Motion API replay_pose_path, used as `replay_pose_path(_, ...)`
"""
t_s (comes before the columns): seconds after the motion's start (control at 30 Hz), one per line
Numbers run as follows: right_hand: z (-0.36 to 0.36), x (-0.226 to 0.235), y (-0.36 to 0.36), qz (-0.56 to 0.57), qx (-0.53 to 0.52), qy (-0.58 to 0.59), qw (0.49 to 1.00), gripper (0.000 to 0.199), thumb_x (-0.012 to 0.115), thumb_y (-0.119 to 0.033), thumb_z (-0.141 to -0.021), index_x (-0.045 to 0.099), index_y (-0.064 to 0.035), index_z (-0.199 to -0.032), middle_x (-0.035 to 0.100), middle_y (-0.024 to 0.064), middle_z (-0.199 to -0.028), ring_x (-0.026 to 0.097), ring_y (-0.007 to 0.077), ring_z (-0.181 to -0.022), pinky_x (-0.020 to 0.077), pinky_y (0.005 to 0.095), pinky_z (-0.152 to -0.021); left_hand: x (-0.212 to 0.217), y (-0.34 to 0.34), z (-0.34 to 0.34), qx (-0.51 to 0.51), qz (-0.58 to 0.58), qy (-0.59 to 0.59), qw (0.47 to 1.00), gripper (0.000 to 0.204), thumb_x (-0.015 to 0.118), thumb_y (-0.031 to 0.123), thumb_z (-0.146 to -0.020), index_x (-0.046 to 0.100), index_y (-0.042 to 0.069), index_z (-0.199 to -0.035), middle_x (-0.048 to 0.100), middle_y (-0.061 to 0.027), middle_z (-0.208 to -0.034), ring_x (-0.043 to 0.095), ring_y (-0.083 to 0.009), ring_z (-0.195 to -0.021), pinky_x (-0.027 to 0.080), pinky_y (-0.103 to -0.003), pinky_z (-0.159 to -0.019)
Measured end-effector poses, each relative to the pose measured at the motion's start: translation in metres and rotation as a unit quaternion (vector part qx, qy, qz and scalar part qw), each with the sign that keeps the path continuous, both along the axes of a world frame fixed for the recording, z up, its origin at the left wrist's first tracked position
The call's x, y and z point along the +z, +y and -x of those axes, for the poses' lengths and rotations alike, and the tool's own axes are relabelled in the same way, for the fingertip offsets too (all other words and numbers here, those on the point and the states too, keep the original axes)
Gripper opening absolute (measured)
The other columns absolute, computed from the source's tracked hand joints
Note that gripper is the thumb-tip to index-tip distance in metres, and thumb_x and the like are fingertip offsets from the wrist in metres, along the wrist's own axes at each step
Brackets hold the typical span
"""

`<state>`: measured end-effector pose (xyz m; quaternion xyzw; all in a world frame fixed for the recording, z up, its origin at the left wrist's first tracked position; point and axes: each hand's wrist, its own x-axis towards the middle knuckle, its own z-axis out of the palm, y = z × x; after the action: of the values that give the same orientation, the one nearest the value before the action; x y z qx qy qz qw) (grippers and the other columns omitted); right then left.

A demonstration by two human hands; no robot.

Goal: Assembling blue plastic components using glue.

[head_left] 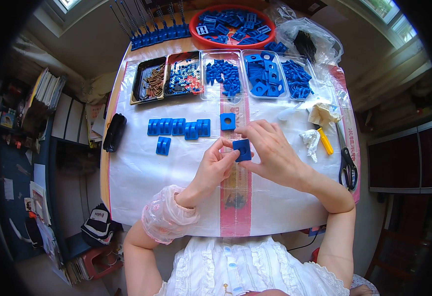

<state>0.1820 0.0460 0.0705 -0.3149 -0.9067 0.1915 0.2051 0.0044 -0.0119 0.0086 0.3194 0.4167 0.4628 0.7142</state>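
Between my two hands, above the middle of the table, is a square blue plastic plate (241, 150) with a round recess. My left hand (217, 160) pinches its left edge between thumb and fingers. My right hand (268, 148) curves around its right side, thumb at the lower corner and fingers near the upper edge. Just beyond lies another blue square piece with a round hole (228, 121), flat on the sheet. To the left sit several blue ridged blocks in a rough row (178, 127), with a single ridged block (163, 146) below them.
Trays of screws (153, 81), nuts (184, 74) and blue parts (223, 79) line the far side. Behind them stand a red basin (192, 30) and a rack with springs (159, 35). Scissors (348, 167) and a yellow-handled tool (325, 142) lie right; a black case (115, 132) left.
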Motion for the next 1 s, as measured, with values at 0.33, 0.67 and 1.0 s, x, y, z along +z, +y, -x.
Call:
replay_pose_path(0.33, -0.024, 0.016, 0.019, 0.263, -0.053, 0.069, 0.961, 0.032, 0.07, -0.012, -0.087, 0.062, -0.0052, -0.117, 0.067, 0.0066, -0.104, 0.064, 0.0162, -0.095, 0.049, 0.028, -0.077, -0.005, 0.001, 0.002, 0.003, -0.02, -0.029, 0.999, 0.011, 0.056, 0.017, -0.099, 0.049, 0.013, -0.106, 0.046, 0.0086, -0.057, 0.031, 0.0016, -0.044, 0.019, -0.018, -0.042)
replay_pose_path(0.67, -0.036, -0.05, -0.002, 0.529, -0.036, 0.269, 0.804, 0.03, 0.066, -0.016, -0.092, 0.064, 0.0015, -0.116, 0.066, 0.0046, -0.107, 0.062, 0.0111, -0.099, 0.0497, 0.0292, -0.09, -0.003, -0.004, -0.005, -0.041, -0.054, 0.018, 0.998, 0.015, 0.056, 0.015, -0.1, 0.047, 0.008, -0.11, 0.055, 0.0057, -0.064, 0.036, 0.003, -0.046, 0.02, -0.018, -0.042)
replay_pose_path(1.0, -0.036, -0.065, -0.006, 0.491, -0.03, 0.333, 0.804, 0.016, 0.065, -0.003, -0.089, 0.068, 0.0023, -0.104, 0.065, 0.0037, -0.1, 0.062, 0.0104, -0.093, 0.0505, 0.0263, -0.084, -0.005, -0.005, -0.005, -0.06, -0.075, 0.048, 0.994, 0.014, 0.055, 0.015, -0.1, 0.048, 0.007, -0.108, 0.058, 0.0045, -0.068, 0.037, 0.0031, -0.048, 0.021, -0.018, -0.043)
